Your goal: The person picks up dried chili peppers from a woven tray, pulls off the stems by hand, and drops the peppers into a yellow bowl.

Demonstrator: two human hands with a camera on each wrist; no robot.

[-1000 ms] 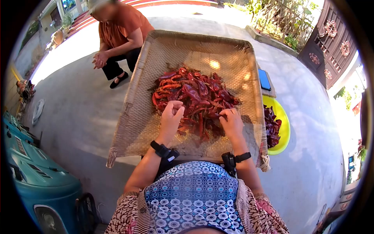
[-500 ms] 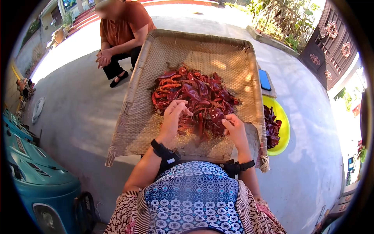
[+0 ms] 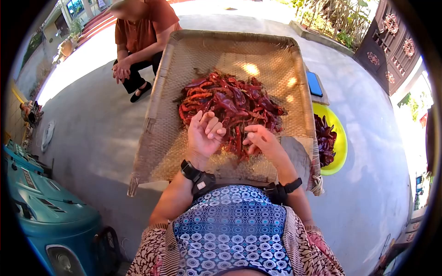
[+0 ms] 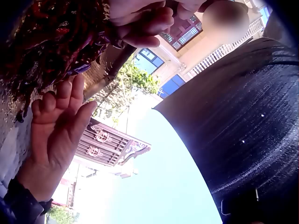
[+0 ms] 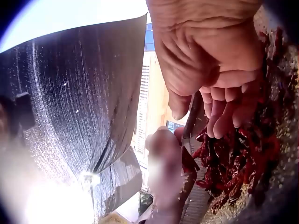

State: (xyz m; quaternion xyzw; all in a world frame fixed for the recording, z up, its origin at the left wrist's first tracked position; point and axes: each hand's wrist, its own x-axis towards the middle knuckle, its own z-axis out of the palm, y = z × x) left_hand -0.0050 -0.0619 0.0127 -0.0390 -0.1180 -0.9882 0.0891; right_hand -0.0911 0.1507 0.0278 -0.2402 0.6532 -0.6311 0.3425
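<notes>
A heap of dried red chillies [image 3: 225, 101] lies in a large woven tray [image 3: 159, 108]. My left hand [image 3: 205, 135] is palm up over the near left part of the heap, fingers loosely bent, with nothing visible in it. Close to its right, my right hand [image 3: 264, 142] hangs over the heap's near edge, fingers relaxed and bent. In the left wrist view my right hand [image 4: 58, 123] shows an empty palm, beside the curled fingers of my left hand [image 4: 145, 21]. The right wrist view has my right hand [image 5: 215, 60] above chillies [image 5: 233, 158], its fingertips partly overlapping them.
Right of the tray stands a yellow basin [image 3: 340, 147] with dark red chillies, and a blue-screened phone [image 3: 314, 83] lies above it. A person in an orange shirt [image 3: 145, 30] sits at the far left. A teal machine [image 3: 55, 198] stands at the near left.
My left hand has turned palm up. My right hand has moved left, away from the dark red chilli it pinched, closer to my left hand. The head view has shifted slightly.
</notes>
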